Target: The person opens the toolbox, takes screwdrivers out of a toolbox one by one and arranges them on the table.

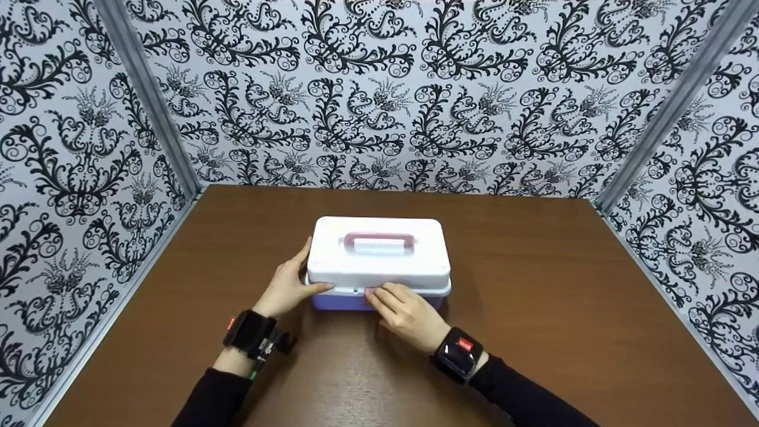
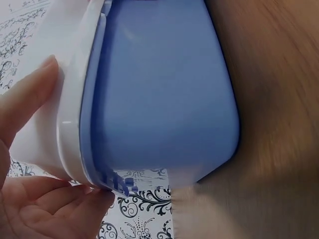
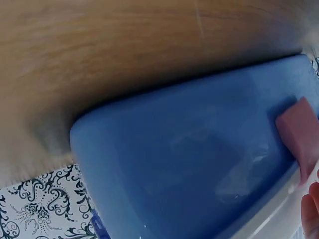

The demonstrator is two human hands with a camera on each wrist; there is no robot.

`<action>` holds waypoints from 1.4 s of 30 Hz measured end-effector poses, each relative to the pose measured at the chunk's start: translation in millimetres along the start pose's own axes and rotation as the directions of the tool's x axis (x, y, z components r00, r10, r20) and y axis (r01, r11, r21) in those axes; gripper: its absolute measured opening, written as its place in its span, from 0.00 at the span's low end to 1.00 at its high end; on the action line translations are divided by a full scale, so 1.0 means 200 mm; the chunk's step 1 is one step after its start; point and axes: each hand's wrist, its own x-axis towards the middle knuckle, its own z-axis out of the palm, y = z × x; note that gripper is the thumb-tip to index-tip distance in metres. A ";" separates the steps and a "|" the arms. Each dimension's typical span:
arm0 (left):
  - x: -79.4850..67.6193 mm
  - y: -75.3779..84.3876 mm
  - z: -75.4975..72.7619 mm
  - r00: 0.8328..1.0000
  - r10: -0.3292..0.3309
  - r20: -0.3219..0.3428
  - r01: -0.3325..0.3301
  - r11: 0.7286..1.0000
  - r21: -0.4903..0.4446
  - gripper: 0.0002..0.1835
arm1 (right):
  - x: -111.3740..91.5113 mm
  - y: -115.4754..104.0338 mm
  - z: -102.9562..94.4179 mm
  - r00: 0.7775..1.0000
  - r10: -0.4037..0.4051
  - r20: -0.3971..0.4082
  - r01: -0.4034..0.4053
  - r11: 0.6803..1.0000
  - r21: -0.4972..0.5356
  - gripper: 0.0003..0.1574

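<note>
A storage box with a white lid (image 1: 332,243), a pink carrying handle (image 1: 379,237) and a blue-purple base (image 1: 341,303) stands closed on the table. My left hand (image 1: 286,289) grips its left front corner. In the left wrist view the thumb lies on the lid's front, with the other fingers around the left side by the rim. At the front middle my right hand (image 1: 410,317) touches the lid's edge with its fingertips. Beside those fingertips, the right wrist view shows a pink latch (image 3: 299,132) standing slightly out from the base. My right thumb is hidden.
The brown wooden table (image 1: 533,279) extends around the box. Patterned black-and-white walls (image 1: 379,107) rise at the back and both sides, with grey metal posts (image 1: 148,95) at the corners. Each wrist wears a black band (image 1: 458,354).
</note>
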 end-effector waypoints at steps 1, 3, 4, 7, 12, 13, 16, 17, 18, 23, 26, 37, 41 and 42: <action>0.00 0.00 0.00 1.000 0.003 -0.001 -0.003 1.000 -0.002 0.58 | 0.00 0.00 0.00 1.000 0.001 0.003 -0.001 1.000 -0.009 0.47; 0.00 0.00 0.00 1.000 0.006 -0.001 -0.006 1.000 -0.011 0.58 | 0.00 -0.01 0.01 1.000 0.006 0.017 -0.006 1.000 -0.026 0.45; 0.00 -0.01 0.00 1.000 0.009 -0.001 -0.009 1.000 -0.016 0.58 | 0.00 -0.01 0.01 1.000 0.009 0.020 -0.008 0.999 -0.035 0.44; 0.00 -0.01 0.01 1.000 0.014 -0.001 -0.014 1.000 -0.019 0.57 | 0.00 -0.01 0.02 0.999 0.018 0.027 -0.017 0.998 -0.057 0.35; 0.01 -0.01 0.00 1.000 0.016 0.001 -0.016 1.000 -0.019 0.57 | 0.01 -0.01 0.05 1.000 0.016 0.017 -0.014 0.994 -0.109 0.21; 0.01 -0.01 0.00 1.000 0.015 0.001 -0.015 1.000 -0.017 0.57 | 0.01 -0.01 0.06 1.000 0.017 0.017 -0.014 0.993 -0.119 0.21; 0.00 -0.01 0.00 1.000 0.008 -0.003 -0.008 1.000 -0.013 0.57 | 0.02 -0.02 0.08 0.999 0.031 0.025 -0.027 0.991 -0.133 0.20; 0.00 -0.01 0.00 1.000 0.006 -0.004 -0.006 1.000 -0.015 0.57 | 0.02 -0.02 0.09 0.999 0.037 0.030 -0.032 0.990 -0.139 0.19; 0.00 -0.01 0.00 1.000 0.004 -0.005 -0.004 1.000 -0.018 0.57 | 0.02 -0.02 0.10 0.998 0.042 0.035 -0.037 0.989 -0.145 0.18; 0.00 -0.01 0.01 1.000 -0.002 -0.004 0.002 0.998 -0.066 0.56 | 0.02 -0.04 0.11 0.997 0.064 0.047 -0.056 0.985 -0.164 0.14; 0.00 -0.01 0.01 1.000 -0.002 -0.004 0.001 0.996 -0.088 0.55 | 0.03 -0.04 0.11 0.997 0.072 0.042 -0.064 0.983 -0.171 0.12; 0.00 -0.02 0.02 1.000 0.002 0.002 -0.001 0.995 -0.095 0.55 | 0.05 -0.06 0.10 0.998 0.059 0.030 -0.053 0.982 -0.181 0.13; 0.01 -0.02 0.01 1.000 0.006 -0.003 -0.006 0.996 -0.085 0.55 | 0.08 -0.06 0.04 0.993 0.099 0.069 -0.088 0.986 -0.144 0.16; 0.01 -0.02 0.01 1.000 0.009 -0.003 -0.009 0.996 -0.084 0.55 | 0.08 -0.06 0.03 0.991 0.108 0.079 -0.097 0.986 -0.136 0.17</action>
